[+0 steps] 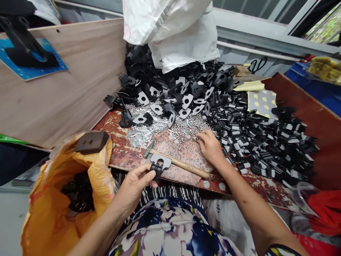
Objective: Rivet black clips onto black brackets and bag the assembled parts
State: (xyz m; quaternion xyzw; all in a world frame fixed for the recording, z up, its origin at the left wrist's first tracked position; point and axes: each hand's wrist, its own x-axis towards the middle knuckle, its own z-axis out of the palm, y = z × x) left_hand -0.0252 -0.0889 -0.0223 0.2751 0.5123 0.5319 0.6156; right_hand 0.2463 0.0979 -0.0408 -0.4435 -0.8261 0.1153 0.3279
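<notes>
My left hand [138,179] pinches a black plastic clip piece [161,161] with a flat grey face and a round hole, held above the table's front edge. Behind it a hammer [183,165] with a wooden handle lies slantwise on a speckled slab [186,147]. My right hand [209,145] rests at the near right edge of a heap of small silver metal pins [186,125]. Its fingers are curled together at the pins, and what is between the fingertips is too small to make out. More black clip pieces [187,101] lie heaped behind the pins.
Small black parts [247,138] spread across the right of the table. A white sack [183,39] spills clip pieces at the back. At the left stand a wooden board [87,67] and a yellow bag [48,202] holding dark pieces, with a brown block [92,143] on its rim. Scissors [258,65] lie back right.
</notes>
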